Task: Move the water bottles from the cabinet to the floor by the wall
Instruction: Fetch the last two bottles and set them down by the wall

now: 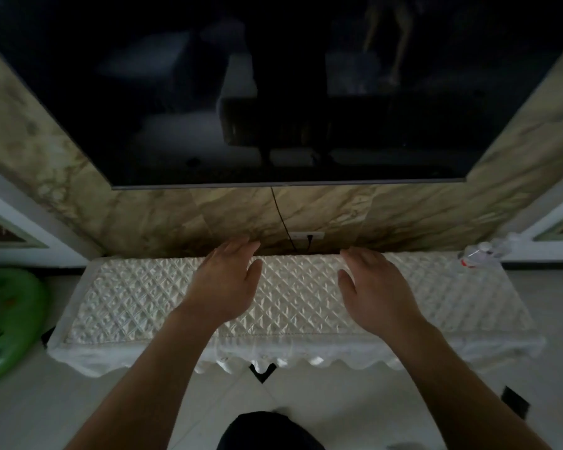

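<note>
Our left hand and right hand both hover palm-down with fingers straight and slightly spread. They hold nothing and are a little apart from each other. Beneath them runs the cabinet, its top covered by a white quilted cloth with a scalloped lace hem, and our fingertips reach its back edge. The water bottles lie well off to the right of the right hand, past the cabinet's far right corner and close against the wall. They are clear plastic with a white cap and a patch of red label. They are blurred, so we cannot tell how many there are, nor whether they rest on the cloth's corner or on the floor behind it. Just beyond our fingertips, between the two hands, a white socket sits low on the marbled wall, with a dark cable running up from it to the big dark television overhead. Far to the left of the left hand, a green inflatable ring lies on the pale tiled floor. Nothing stands on the cloth between the right hand and the bottles.
</note>
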